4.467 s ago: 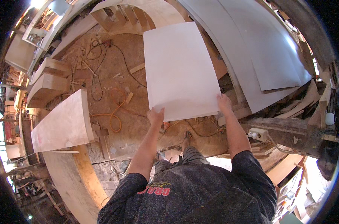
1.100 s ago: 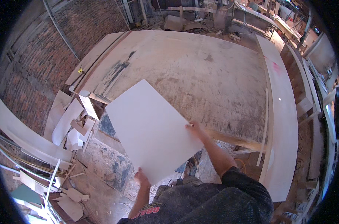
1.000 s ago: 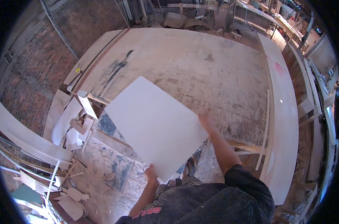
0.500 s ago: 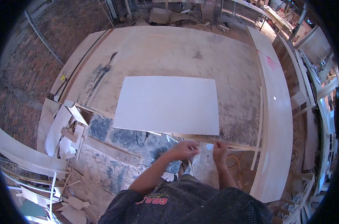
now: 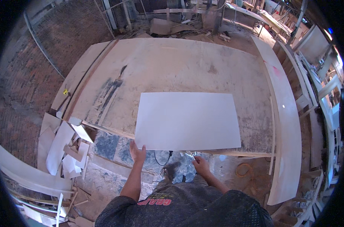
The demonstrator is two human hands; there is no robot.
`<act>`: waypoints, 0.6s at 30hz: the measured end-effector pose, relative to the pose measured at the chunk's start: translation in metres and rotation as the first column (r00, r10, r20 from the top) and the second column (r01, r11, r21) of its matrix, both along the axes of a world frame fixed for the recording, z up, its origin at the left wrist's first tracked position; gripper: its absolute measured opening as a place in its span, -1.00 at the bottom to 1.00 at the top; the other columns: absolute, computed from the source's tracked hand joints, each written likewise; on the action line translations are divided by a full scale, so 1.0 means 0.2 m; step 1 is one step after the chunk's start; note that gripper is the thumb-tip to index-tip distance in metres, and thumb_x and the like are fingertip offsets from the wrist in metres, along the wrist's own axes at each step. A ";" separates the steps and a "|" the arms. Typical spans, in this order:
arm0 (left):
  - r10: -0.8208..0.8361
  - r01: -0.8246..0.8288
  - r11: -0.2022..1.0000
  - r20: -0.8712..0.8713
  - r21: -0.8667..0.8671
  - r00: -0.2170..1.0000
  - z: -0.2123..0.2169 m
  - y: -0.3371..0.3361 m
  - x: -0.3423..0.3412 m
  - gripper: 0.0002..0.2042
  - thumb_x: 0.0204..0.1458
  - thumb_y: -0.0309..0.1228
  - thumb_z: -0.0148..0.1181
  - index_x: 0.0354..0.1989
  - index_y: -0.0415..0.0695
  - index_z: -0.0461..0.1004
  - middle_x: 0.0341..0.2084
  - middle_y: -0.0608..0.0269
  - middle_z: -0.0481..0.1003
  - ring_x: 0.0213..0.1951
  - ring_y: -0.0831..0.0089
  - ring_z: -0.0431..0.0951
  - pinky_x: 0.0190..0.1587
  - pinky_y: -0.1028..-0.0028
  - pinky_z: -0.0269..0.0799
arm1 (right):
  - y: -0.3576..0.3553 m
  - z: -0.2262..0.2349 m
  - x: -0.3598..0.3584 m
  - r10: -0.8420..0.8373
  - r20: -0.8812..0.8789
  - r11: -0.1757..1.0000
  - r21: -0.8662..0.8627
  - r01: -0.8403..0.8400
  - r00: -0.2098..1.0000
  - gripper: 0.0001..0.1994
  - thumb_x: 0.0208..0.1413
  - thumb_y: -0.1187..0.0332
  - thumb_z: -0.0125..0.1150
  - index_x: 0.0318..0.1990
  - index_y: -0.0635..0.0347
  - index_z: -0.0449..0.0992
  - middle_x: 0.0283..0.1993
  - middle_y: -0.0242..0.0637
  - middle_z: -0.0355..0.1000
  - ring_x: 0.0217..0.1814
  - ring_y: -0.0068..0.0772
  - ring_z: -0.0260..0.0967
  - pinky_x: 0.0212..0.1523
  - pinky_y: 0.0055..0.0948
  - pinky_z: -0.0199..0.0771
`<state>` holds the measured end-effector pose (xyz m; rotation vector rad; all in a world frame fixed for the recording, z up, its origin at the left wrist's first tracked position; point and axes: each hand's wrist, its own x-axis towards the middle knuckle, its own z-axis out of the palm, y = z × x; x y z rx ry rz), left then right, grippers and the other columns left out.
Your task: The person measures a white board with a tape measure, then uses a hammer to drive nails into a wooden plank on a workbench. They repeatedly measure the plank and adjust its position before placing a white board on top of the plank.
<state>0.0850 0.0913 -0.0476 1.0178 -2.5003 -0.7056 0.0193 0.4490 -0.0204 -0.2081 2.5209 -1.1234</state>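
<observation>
A white rectangular board (image 5: 187, 121) lies flat on the large worn worktable (image 5: 172, 64), its front side along the table's near edge. My left hand (image 5: 137, 152) is at the board's near left corner, fingers up and thumb apart; it appears to touch the edge. Just in front of the board's near edge, my right hand (image 5: 201, 166) is closed, fingers curled together. Whatever it may hold is too small to make out.
A long pale plank (image 5: 283, 113) runs along the table's right side. Offcuts (image 5: 71, 160) lie at the left front. A dark cable (image 5: 162, 163) hangs below the board, and an orange cord (image 5: 244, 170) is coiled on the floor. A yellow object (image 5: 65, 91) sits at far left.
My left hand has gone left to the board's near corner and opened. My right hand has moved left and lower. The board lies slightly farther right on the table; the view has shifted.
</observation>
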 end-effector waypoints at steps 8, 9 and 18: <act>-0.027 0.020 0.996 0.087 0.088 0.996 0.03 0.09 -0.08 -0.26 -0.19 -0.20 0.28 0.19 -0.26 0.18 0.23 -0.17 0.01 0.25 -0.10 -0.01 0.26 0.11 -0.05 | -0.34 0.15 -0.03 0.010 -0.075 0.993 0.114 -0.002 0.997 -0.64 -0.02 0.26 0.23 -0.05 0.17 0.44 -0.24 -0.05 0.47 -0.23 -0.22 0.46 -0.18 -0.28 0.43; -0.025 0.012 0.994 0.124 0.106 0.992 0.07 0.09 -0.08 -0.26 -0.20 -0.20 0.28 0.19 -0.25 0.19 0.22 -0.18 0.03 0.24 -0.09 0.00 0.26 0.11 -0.04 | -0.36 0.13 -0.01 -0.031 -0.021 0.996 0.080 0.032 0.999 -0.64 -0.01 0.26 0.22 -0.04 0.17 0.44 -0.25 -0.08 0.48 -0.25 -0.23 0.45 -0.20 -0.29 0.43; -0.288 0.259 0.881 0.016 0.397 0.957 0.06 0.37 0.16 -0.17 -0.21 -0.28 0.29 0.26 -0.31 0.03 0.16 -0.21 0.13 0.22 -0.02 0.07 0.23 0.15 0.01 | -0.37 -0.03 0.07 -0.208 0.860 0.526 -0.302 0.795 0.465 -0.54 0.09 0.04 0.12 0.07 0.05 0.25 -0.12 -0.29 0.29 -0.11 -0.23 0.29 -0.21 -0.14 0.34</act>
